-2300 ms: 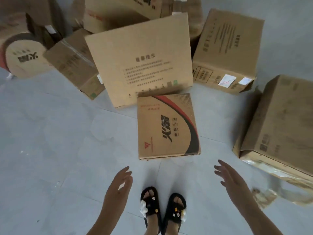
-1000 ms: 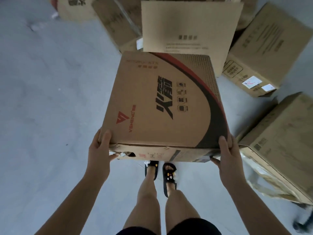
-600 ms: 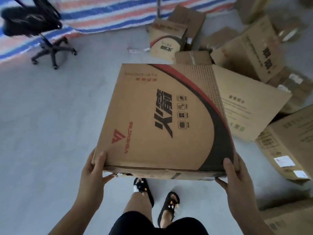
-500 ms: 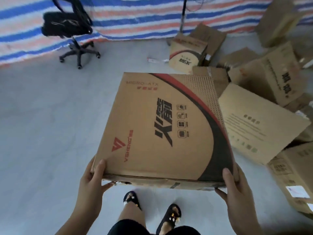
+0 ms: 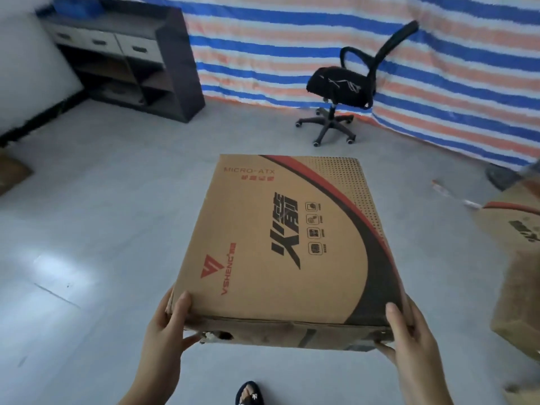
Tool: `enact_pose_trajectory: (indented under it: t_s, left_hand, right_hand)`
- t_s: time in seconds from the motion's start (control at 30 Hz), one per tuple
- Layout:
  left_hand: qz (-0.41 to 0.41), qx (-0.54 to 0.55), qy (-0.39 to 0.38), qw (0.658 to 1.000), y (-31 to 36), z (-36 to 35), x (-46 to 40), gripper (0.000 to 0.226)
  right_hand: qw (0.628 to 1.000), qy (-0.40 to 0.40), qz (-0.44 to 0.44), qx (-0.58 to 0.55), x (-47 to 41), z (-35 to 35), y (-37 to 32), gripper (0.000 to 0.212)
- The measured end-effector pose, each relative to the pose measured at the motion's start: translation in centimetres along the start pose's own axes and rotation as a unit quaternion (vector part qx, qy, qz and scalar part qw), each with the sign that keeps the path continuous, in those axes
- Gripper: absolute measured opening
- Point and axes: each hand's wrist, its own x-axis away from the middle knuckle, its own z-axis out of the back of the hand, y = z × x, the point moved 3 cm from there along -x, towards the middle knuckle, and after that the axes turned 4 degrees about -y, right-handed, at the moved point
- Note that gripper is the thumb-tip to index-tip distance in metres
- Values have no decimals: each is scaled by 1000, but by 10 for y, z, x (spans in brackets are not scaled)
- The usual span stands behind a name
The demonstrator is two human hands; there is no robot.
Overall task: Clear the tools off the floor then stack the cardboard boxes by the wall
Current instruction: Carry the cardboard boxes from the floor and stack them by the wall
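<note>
Since a moment ago we have turned from the box pile toward the striped tarp wall [image 5: 292, 39]. Our left hand [image 5: 166, 325] and right hand [image 5: 409, 334] grip the cardboard box's [image 5: 289, 244] near corners, keeping it level above the floor [image 5: 87, 229] for carrying.

We see a matt brown corrugated-cardboard box printed in red and black [image 5: 287, 244], its near edge frayed. The grey floor [image 5: 102, 214] looks smooth with a faint sheen. The striped woven-plastic tarpaulin [image 5: 292, 54] looks slightly glossy.
</note>
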Motion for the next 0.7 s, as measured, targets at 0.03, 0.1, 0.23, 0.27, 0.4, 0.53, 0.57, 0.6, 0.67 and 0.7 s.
enact_pose_trajectory:
  t_s: [0.03,0.1,0.23,0.27,0.4,0.53,0.57,0.6,0.67,0.7]
  left_hand:
    - [-1,9,19,1000,9,15,-12,22]
    - [-4,31,59,998,26,43,-36,21]
    - [-16,60,118,991,54,83,-84,24]
    - [-19,66,130,989,60,90,-96,25]
    - [-31,105,181,977,87,108,-143,24]
    - [-39,140,251,957,111,124,-189,21]
    - [-40,149,271,950,117,129,-199,19]
    - [-42,158,290,943,124,134,-209,17]
    - [-47,178,328,926,138,145,-226,15]
    - [-48,186,346,918,143,152,-233,15]
  right_hand:
    - [1000,-16,2,9,-8,-27,-7,27]
    - [998,-57,8,27,-22,-81,-23,26]
    - [989,-131,23,64,-57,-175,-55,26]
    - [986,-149,29,71,-67,-197,-64,22]
    - [970,-210,53,109,-113,-282,-94,15]
    - [948,-266,78,156,-162,-373,-119,20]
    - [942,-280,82,167,-172,-396,-126,21]
    - [935,-296,83,174,-179,-421,-133,21]
    - [920,-331,89,187,-189,-471,-148,26]
    - [911,-351,95,195,-192,-497,-155,27]
